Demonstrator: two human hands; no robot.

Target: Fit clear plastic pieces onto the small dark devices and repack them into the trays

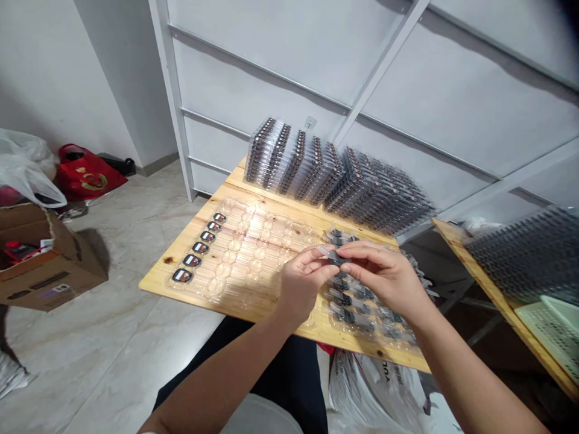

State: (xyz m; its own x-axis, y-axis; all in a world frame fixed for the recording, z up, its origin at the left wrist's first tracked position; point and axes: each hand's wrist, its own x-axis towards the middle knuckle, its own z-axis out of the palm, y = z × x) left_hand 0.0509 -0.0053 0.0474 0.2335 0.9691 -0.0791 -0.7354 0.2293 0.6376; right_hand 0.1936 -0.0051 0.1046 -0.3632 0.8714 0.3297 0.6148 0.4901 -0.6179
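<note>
Between the fingertips of both hands is a small dark plastic piece with a clear strip (pixel 335 258). My left hand (pixel 304 278) pinches its left side, where the clear strip shows. My right hand (pixel 380 270) grips its right end with thumb and fingers. Below them lies a clear tray of similar dark pieces (pixel 341 298), partly covered by my right hand and forearm. To the left is a clear plastic blister tray (pixel 235 246), whose left column holds several small dark parts with white faces (pixel 192 260).
Tall stacks of filled clear trays (pixel 289 160) stand along the back of the wooden table (pixel 158 278). At right, another table carries more stacked trays (pixel 529 253) and a pale green basket (pixel 549 328). A cardboard box (pixel 54 271) and a red bag (pixel 88 175) sit on the floor at left.
</note>
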